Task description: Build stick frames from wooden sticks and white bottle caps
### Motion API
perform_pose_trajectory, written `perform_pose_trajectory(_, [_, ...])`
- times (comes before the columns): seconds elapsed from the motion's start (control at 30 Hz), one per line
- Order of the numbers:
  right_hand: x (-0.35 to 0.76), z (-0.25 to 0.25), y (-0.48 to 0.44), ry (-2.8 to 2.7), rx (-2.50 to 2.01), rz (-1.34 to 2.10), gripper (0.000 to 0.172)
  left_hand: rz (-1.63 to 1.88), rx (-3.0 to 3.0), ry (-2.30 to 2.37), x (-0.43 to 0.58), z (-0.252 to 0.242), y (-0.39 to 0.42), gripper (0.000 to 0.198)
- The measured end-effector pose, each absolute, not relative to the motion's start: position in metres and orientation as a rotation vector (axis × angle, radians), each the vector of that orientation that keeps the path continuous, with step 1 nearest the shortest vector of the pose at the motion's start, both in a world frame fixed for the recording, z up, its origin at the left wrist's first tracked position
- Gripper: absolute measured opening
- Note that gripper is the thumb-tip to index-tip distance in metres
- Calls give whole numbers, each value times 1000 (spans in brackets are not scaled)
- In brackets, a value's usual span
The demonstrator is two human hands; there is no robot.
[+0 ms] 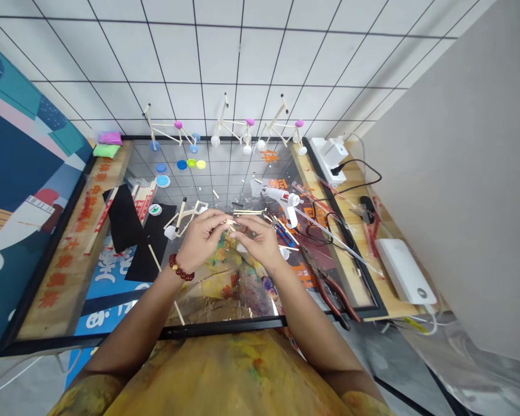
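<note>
My left hand (pixel 203 240), with a beaded bracelet on the wrist, and my right hand (pixel 260 240) meet above the middle of the table. Both pinch a small pale wooden stick piece (pixel 230 223) between thumbs and fingertips; the fingers partly hide its shape. Just left of my left hand stands a partly built stick bicycle model (pixel 182 215) with a white wheel. Short sticks (pixel 249 212) lie beyond my fingers. A white glue gun (pixel 285 202) rests to the right, beyond my right hand, and blue-handled scissors (pixel 285 233) lie beside that hand.
Three stick bicycle models, one with blue wheels (pixel 155 145), stand along the back edge. Pliers (pixel 327 283) lie front right. Black sheets (pixel 125 219) and wrapped sticks (pixel 145 202) are at left. A power strip (pixel 327 159) and white box (pixel 405 270) sit at right, with cables nearby.
</note>
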State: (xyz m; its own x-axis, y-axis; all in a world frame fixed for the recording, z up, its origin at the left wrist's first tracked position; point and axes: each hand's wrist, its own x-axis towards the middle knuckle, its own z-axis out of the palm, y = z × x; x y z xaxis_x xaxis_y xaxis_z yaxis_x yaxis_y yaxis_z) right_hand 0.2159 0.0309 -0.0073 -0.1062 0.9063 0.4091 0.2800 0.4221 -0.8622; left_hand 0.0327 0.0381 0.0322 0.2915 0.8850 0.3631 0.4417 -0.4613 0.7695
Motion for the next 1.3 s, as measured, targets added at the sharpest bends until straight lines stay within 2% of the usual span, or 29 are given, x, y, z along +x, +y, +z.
perform_pose_trajectory(0.33, [218,-10,31,-1590,-1099,714,25,874,2373,1327,23,39,41,33])
perform_pose_trajectory(0.83, [225,-3,37,-1708,-1034,764,28,382,2523,1508,28,73,43,31])
perform_pose_trajectory(1.07, [225,-7,29,-1748,-1037,732,25,356,2495,1520,32,61,28,30])
perform_pose_trajectory(1.3, [219,-6,24,-1726,-1060,689,26,709,2319,1458,30,57,22,25])
